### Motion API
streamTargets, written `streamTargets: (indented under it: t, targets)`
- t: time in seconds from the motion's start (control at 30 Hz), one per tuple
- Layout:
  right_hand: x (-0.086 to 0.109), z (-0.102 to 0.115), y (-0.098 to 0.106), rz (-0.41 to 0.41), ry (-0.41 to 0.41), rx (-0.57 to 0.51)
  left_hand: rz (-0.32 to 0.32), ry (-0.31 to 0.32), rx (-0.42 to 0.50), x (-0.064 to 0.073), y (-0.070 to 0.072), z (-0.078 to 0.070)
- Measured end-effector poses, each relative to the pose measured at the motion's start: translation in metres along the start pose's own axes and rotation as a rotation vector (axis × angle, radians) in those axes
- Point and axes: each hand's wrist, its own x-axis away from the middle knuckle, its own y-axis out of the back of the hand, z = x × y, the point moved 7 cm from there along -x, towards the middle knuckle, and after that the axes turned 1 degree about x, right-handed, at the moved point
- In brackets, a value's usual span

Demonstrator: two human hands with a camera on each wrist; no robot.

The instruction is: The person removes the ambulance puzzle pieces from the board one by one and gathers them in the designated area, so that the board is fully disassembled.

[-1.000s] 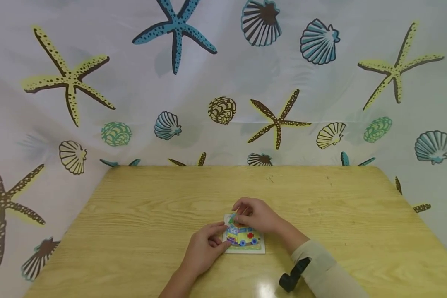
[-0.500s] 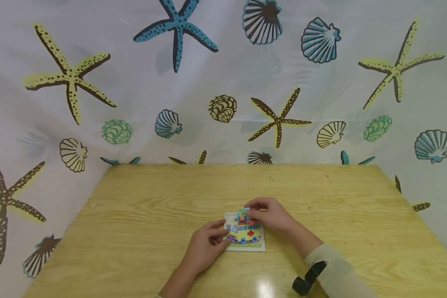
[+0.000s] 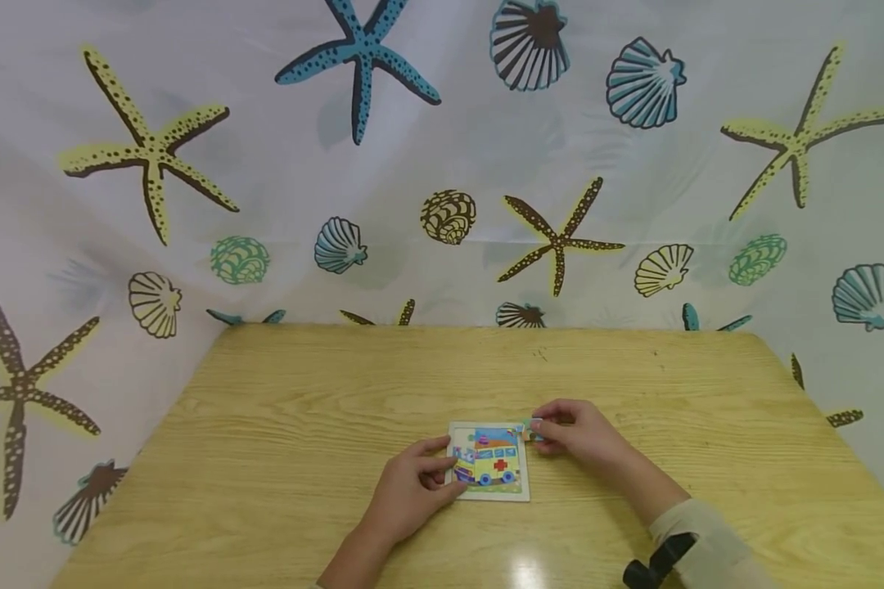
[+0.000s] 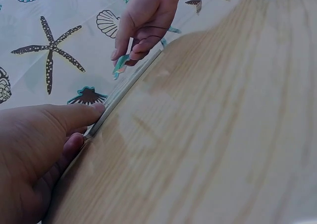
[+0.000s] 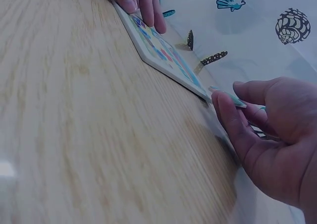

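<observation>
A small jigsaw puzzle in a white tray [image 3: 526,478] lies flat on the table, its picture a yellow ambulance [image 3: 492,466] with a red cross. The tray's upper left shows a pale bare patch [image 3: 462,436]. My left hand [image 3: 412,484] holds the tray's left edge, thumb near the lower corner and fingers over the rim. At the tray's upper right, my right hand [image 3: 585,433] pinches a loose puzzle piece [image 3: 532,429] between thumb and fingers. In the right wrist view this piece [image 5: 232,98] appears thin and edge-on, raised just past the tray's corner.
The wood-grain table [image 3: 302,393] extends around the tray on all sides. A white curtain [image 3: 412,147] printed with starfish and shells hangs behind it and along both sides. A black camera mount [image 3: 659,560] is strapped on the right wrist over a beige sleeve.
My right hand has carried the puzzle piece rightward from the tray's upper left to its upper right edge, uncovering the upper picture. My left hand has stayed at the tray's left edge.
</observation>
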Motion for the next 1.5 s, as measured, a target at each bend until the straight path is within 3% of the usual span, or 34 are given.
streamTargets:
  t: [0.43, 0.7, 0.83, 1.13, 1.5]
  targets:
    - [0.002, 0.005, 0.014, -0.034, 0.01, 0.065, -0.01, 0.013, 0.002, -0.001, 0.008, -0.003]
    - [0.005, 0.013, 0.013, -0.182, 0.068, 0.329, 0.0, -0.002, 0.005, -0.001, 0.007, -0.003]
    - [0.004, 0.018, 0.009, -0.204, 0.102, 0.368, -0.006, 0.001, 0.001, -0.001, 0.006, -0.003]
    - [-0.01, 0.024, -0.02, 0.041, 0.177, 0.254, 0.002, 0.019, 0.003, 0.0, 0.005, -0.001]
    - [-0.026, 0.041, -0.066, 0.293, 0.297, 0.426, 0.037, 0.022, -0.011, 0.0, 0.0, 0.001]
